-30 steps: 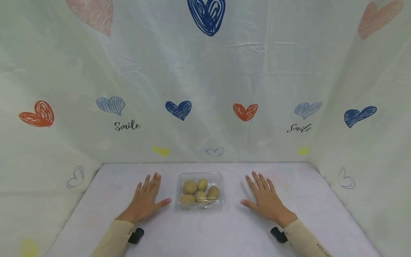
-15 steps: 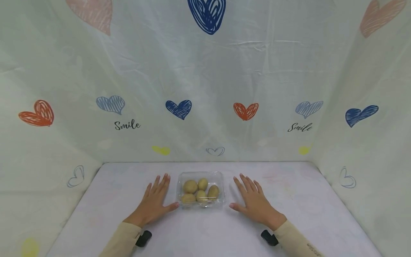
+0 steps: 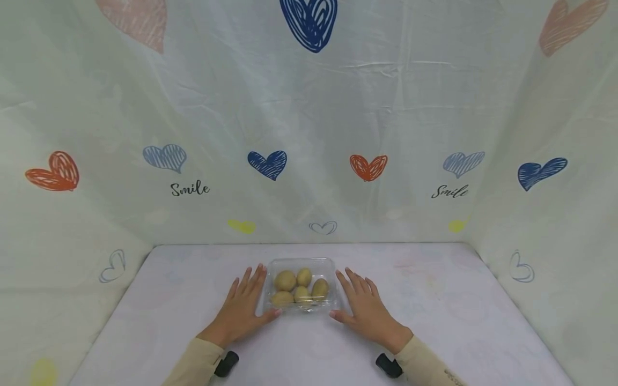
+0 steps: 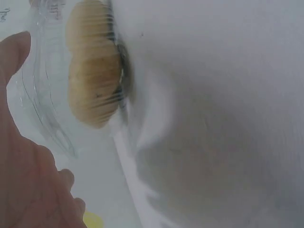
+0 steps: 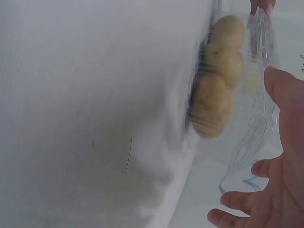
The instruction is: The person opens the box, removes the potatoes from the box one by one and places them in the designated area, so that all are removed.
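Container: a clear plastic container (image 3: pixel 318 265) sits on the white-covered table (image 3: pixel 309 354), close to the far edge and about midway between the two far corners.
Potatoes: five yellowish potatoes (image 3: pixel 285 281) lie inside it, three along the side facing the person and two behind.
Left hand: the left hand (image 3: pixel 241 308) is at the container's left side, fingers straight and pointing to the table's far edge, thumb out by the near left corner of the container.
Right hand: the right hand (image 3: pixel 369 311) mirrors it on the right, fingers extended and spread, thumb by the near right corner.
Contact: neither hand grips anything; I can't tell whether the fingertips touch the plastic.
Wrists: beige sleeves (image 3: pixel 427 362), a black device (image 3: pixel 227 364) at each.
Backdrop: a pale curtain (image 3: pixel 396 128) with hearts and "Smile" hangs beyond the far edge.
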A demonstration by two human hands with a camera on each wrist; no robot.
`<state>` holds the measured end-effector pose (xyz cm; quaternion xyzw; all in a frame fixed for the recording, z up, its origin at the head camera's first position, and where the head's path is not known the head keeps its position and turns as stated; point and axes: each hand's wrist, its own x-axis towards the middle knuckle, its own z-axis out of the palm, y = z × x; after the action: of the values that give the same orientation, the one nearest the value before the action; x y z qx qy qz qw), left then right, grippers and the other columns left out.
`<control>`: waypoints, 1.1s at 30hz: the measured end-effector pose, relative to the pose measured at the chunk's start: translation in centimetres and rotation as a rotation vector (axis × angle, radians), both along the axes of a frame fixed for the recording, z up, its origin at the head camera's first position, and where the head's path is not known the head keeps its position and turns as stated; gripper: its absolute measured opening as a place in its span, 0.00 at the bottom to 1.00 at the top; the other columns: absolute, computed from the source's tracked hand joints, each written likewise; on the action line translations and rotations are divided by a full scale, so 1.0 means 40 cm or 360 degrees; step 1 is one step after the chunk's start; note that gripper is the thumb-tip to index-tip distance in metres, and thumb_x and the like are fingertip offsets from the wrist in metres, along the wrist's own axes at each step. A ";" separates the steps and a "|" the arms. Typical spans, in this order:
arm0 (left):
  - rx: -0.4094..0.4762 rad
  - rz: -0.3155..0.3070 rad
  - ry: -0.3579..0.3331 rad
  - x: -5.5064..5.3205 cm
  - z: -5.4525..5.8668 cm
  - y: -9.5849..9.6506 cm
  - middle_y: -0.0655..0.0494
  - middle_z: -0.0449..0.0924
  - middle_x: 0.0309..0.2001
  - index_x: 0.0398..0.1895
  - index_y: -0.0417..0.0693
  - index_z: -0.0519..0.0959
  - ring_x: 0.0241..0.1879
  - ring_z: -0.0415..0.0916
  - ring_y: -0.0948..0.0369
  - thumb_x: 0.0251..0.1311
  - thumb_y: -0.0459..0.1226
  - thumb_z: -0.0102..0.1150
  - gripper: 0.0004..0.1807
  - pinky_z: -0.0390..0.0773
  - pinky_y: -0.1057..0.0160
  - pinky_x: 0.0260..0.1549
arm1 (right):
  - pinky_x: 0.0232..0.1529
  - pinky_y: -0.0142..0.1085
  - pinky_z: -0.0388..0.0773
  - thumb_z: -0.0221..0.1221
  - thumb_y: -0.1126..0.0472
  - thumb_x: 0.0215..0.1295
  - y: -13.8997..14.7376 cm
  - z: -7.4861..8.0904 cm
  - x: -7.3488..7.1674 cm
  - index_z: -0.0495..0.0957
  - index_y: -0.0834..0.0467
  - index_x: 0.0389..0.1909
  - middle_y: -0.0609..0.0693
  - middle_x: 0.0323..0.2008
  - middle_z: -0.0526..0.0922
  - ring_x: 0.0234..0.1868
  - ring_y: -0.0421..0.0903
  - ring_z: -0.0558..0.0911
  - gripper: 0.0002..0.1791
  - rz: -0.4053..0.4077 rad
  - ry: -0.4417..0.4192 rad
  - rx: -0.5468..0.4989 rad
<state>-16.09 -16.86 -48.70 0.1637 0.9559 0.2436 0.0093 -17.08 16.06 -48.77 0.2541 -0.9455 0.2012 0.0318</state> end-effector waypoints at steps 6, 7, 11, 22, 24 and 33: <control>0.0000 0.0000 0.0050 0.003 -0.006 0.017 0.37 0.48 0.84 0.84 0.33 0.50 0.83 0.42 0.36 0.67 0.62 0.61 0.57 0.43 0.31 0.79 | 0.73 0.71 0.57 0.67 0.44 0.70 -0.032 -0.006 0.007 0.59 0.66 0.80 0.71 0.76 0.63 0.74 0.71 0.65 0.48 -0.0055 -0.0021 -0.0068; -0.0002 0.0001 0.0058 0.003 -0.007 0.019 0.37 0.49 0.84 0.84 0.33 0.51 0.82 0.43 0.36 0.67 0.62 0.61 0.57 0.44 0.31 0.79 | 0.73 0.71 0.58 0.68 0.45 0.70 -0.037 -0.006 0.008 0.59 0.66 0.80 0.71 0.76 0.63 0.74 0.71 0.65 0.48 -0.0061 -0.0020 -0.0084; 0.0012 0.0008 0.0104 0.007 -0.012 0.026 0.36 0.51 0.83 0.83 0.32 0.52 0.82 0.45 0.35 0.67 0.60 0.62 0.56 0.46 0.30 0.78 | 0.72 0.69 0.60 0.68 0.46 0.70 -0.056 -0.008 0.010 0.58 0.66 0.80 0.70 0.75 0.64 0.73 0.70 0.67 0.48 -0.0083 -0.0013 -0.0137; 0.0134 0.0034 0.0215 0.022 -0.009 0.057 0.33 0.55 0.81 0.81 0.28 0.54 0.79 0.51 0.31 0.67 0.56 0.64 0.54 0.52 0.27 0.74 | 0.72 0.68 0.63 0.70 0.50 0.68 -0.089 -0.021 0.018 0.57 0.69 0.80 0.72 0.76 0.63 0.75 0.70 0.65 0.49 -0.0154 -0.0043 -0.0294; 0.0155 0.0063 0.0228 0.023 -0.010 0.064 0.33 0.56 0.81 0.80 0.28 0.55 0.78 0.52 0.31 0.66 0.55 0.65 0.54 0.53 0.26 0.73 | 0.72 0.68 0.64 0.70 0.51 0.67 -0.095 -0.018 0.022 0.57 0.69 0.80 0.72 0.76 0.63 0.75 0.70 0.65 0.49 -0.0173 -0.0039 -0.0316; 0.0220 0.0188 0.0268 0.022 -0.019 0.094 0.32 0.59 0.79 0.79 0.28 0.58 0.76 0.57 0.31 0.62 0.54 0.68 0.54 0.56 0.25 0.71 | 0.69 0.69 0.66 0.68 0.51 0.66 -0.115 -0.011 0.033 0.61 0.71 0.77 0.74 0.72 0.66 0.72 0.72 0.68 0.47 -0.0246 0.0025 -0.0351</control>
<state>-15.22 -13.11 -49.45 0.1273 0.9422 0.2945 -0.0965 -15.77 11.47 -49.23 0.1770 -0.9341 0.2988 0.0824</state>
